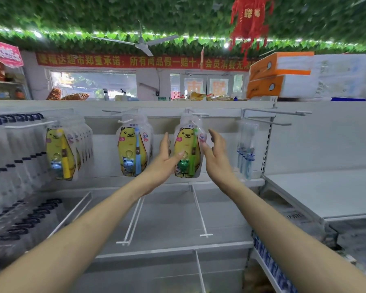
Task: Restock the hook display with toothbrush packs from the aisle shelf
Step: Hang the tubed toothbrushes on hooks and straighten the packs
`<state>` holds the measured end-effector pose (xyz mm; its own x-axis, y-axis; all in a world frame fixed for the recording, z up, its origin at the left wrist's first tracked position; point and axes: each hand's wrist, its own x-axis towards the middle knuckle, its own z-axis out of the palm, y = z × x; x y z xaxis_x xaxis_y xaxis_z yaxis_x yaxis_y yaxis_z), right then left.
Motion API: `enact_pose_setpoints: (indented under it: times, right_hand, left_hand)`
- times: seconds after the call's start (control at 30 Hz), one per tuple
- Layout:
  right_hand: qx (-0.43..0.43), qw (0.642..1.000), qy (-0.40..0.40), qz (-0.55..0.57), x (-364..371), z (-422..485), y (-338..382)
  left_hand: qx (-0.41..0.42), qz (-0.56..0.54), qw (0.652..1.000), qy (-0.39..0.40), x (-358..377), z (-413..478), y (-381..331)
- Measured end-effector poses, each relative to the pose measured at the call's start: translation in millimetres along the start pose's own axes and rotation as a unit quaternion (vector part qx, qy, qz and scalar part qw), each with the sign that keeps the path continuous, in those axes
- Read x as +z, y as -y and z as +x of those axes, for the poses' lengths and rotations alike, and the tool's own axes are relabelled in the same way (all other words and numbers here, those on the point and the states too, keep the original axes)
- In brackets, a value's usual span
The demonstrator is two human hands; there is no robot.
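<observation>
The left hand (167, 154) and the right hand (217, 151) are flanking the yellow bear-printed clear plastic toothbrush pack with the green brush and green frog toy (186, 142). This pack is hanging from a white wire hook (195, 113) near the middle of the display rail. The left hand is standing with fingers straight and upright at the pack's left edge, its thumb lying across the lower front of the pack. The right hand is spread and relaxed just beside the pack's right edge; whether its thumb is touching the plastic is hard to tell. Neither hand is pinching anything.

The pack seems to be seated on its hook already, so the step in hand is probably squaring it up. Doing that well means steadying both edges with flat fingers and easing the pack back along the hook until it is facing forward like the matching bear pack with the blue brush (133, 149) to the left. The hands should then be coming away gently so the pack is not swinging. The bare white double hooks (277, 112) further right are likely awaiting stock.
</observation>
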<state>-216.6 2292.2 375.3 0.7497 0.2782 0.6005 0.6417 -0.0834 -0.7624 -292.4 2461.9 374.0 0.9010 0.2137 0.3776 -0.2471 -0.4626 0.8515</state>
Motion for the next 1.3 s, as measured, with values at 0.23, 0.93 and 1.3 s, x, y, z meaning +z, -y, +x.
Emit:
enact_pose_setpoints:
  times: [0.23,0.93,1.3]
  right_hand:
    - [-0.07,0.993,-0.085,-0.029,47.5,-37.9,15.5]
    - [0.004,0.995,0.098,0.018,144.1,14.2,74.6]
    - [-0.06,0.996,0.064,-0.01,154.3,39.4,69.4]
  left_hand:
    - [0.067,0.06,0.996,-0.008,-39.1,-48.6,17.1]
    - [0.041,0.09,0.986,-0.131,-144.9,-11.8,23.0]
    - [0.096,0.147,0.962,-0.208,-140.2,4.7,-2.0]
